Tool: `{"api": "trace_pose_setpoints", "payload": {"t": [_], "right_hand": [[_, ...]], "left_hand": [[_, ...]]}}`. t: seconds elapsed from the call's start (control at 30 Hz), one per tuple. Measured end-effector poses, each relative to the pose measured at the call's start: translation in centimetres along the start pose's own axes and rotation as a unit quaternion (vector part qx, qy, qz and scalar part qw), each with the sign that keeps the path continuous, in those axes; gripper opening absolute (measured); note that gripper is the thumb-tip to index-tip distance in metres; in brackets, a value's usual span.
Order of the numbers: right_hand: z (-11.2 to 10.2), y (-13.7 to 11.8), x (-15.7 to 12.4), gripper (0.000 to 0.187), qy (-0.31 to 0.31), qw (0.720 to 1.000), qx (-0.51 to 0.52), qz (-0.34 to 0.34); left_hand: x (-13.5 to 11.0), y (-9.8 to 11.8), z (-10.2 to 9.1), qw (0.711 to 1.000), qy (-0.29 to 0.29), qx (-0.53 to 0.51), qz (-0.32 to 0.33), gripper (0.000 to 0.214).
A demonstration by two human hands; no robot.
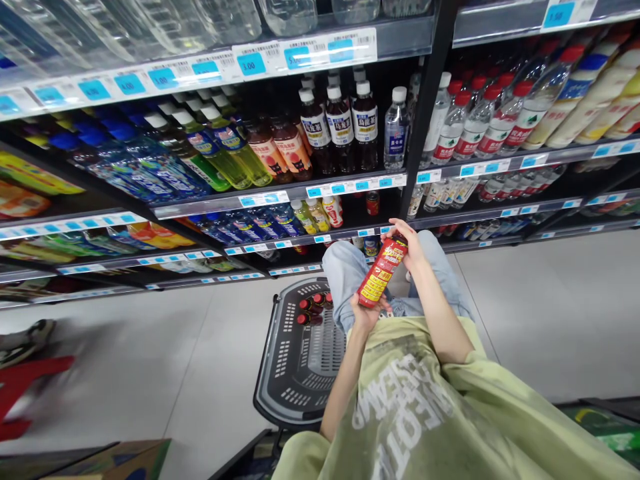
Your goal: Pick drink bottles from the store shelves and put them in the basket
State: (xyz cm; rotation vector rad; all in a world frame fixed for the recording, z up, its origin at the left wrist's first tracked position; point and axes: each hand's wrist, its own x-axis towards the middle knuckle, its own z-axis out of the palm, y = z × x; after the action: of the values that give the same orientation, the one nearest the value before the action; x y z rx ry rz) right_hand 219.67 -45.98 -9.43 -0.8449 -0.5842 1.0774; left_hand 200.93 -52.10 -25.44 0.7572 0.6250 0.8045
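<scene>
Above my lap I hold a red bottle (383, 270) with yellow print on its label, tilted with its cap end up and to the right. My left hand (366, 313) is wrapped round its lower end. My right hand (407, 243) grips the upper end and partly covers the cap. To the left of my knees stands a dark grey shopping basket (285, 393) on the floor. Several dark bottles with red caps (305, 305) lie in its far part.
Shelves (350, 188) of drink bottles with blue price tags run across in front of me. A small red can (373, 203) stands on a lower shelf. A red stool-like object (35, 383) and a person's shoe (27, 340) are at the left. A cardboard box (115, 460) sits at the lower left.
</scene>
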Motion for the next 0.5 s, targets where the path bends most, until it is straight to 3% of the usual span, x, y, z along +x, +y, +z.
{"api": "trace_pose_setpoints", "payload": {"t": [0.1, 0.2, 0.37, 0.5], "right_hand": [[0.3, 0.0, 0.1, 0.047, 0.022, 1.000, -0.013, 0.007], [0.6, 0.9, 0.4, 0.048, 0.084, 0.995, -0.046, 0.037], [-0.1, 2.6, 0.7, 0.045, 0.193, 0.972, -0.121, 0.060], [-1.1, 3.1, 1.1, 0.044, 0.196, 0.969, -0.139, 0.049]], "left_hand": [[0.0, -0.8, 0.1, 0.998, -0.022, 0.041, 0.032, 0.092], [0.1, -1.5, 1.0, 0.987, 0.013, 0.134, 0.089, 0.090], [0.7, -1.8, 2.0, 0.916, 0.125, 0.313, 0.217, 0.088], [1.0, -1.8, 1.7, 0.898, 0.113, 0.351, 0.239, 0.092]]}}
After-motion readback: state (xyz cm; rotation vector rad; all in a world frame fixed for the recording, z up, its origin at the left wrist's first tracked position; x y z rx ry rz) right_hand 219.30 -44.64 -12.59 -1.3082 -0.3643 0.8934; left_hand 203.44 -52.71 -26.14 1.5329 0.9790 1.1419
